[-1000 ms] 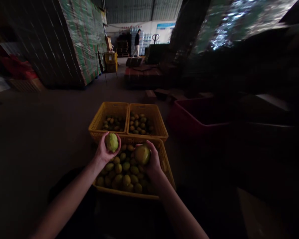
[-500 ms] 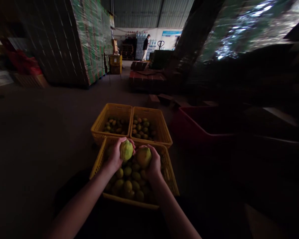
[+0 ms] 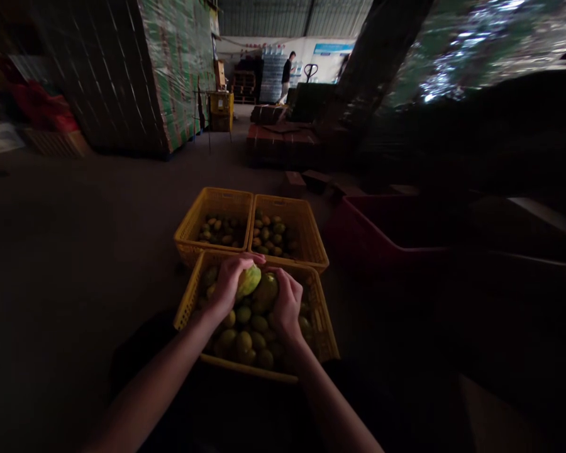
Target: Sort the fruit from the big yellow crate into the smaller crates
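Observation:
My left hand (image 3: 227, 283) is closed round a bright green-yellow, oval fruit (image 3: 248, 281), its fingers curled over the top. Beside it, my right hand (image 3: 288, 303) grips a darker green, rounded fruit (image 3: 266, 290) with bent fingers. The two fruits are close together above the near yellow crate (image 3: 327, 327). Several green and yellowish fruits (image 3: 244, 343) lie in that crate below my hands. The dim light hides the exact kind of fruit.
Two more yellow crates (image 3: 188, 236) holding fruit stand side by side just beyond. To the right is a red tub (image 3: 372, 223). Flattened cartons (image 3: 283, 138), wrapped stacks (image 3: 179, 75) and a pallet jack (image 3: 310, 70) lie farther off. A person (image 3: 287, 75) stands at the back.
Both hands have turned inward, and the two fruits have come nearer each other. My left fingers now arch over the top of its fruit. The camera view has shifted slightly.

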The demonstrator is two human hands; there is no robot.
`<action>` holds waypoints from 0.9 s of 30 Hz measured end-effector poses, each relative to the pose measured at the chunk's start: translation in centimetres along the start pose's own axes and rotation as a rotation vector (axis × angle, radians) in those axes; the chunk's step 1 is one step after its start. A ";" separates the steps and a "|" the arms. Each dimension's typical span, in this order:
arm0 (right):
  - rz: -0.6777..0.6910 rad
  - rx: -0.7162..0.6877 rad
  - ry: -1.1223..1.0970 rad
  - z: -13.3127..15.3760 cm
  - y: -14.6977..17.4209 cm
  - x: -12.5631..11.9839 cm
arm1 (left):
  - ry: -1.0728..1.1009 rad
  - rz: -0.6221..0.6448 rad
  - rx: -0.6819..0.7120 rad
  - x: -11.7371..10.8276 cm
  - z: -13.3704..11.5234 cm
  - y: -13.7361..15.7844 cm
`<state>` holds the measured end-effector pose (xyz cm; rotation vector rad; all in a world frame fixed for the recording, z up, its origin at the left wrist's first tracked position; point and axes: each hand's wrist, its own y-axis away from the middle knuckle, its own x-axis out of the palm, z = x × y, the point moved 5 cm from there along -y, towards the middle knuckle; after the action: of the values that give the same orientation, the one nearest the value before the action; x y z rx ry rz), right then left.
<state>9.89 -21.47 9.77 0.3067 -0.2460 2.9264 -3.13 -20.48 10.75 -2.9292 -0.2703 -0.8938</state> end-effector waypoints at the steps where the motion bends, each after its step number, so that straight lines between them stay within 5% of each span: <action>1: 0.006 -0.011 0.010 0.0 0.1 0.0 | -0.016 0.007 0.008 0.1 -0.3 0.1; 11: 0.051 -0.132 0.099 0.2 0.7 -0.2 | -0.177 0.141 0.096 0.2 -0.5 0.1; 27: 0.069 -0.132 0.084 0.1 0.9 -0.1 | -0.153 0.056 0.042 -0.9 0.6 -0.4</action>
<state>9.82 -22.33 9.74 0.1583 -0.4438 2.9634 -3.63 -20.17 9.74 -2.9543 -0.2108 -0.6492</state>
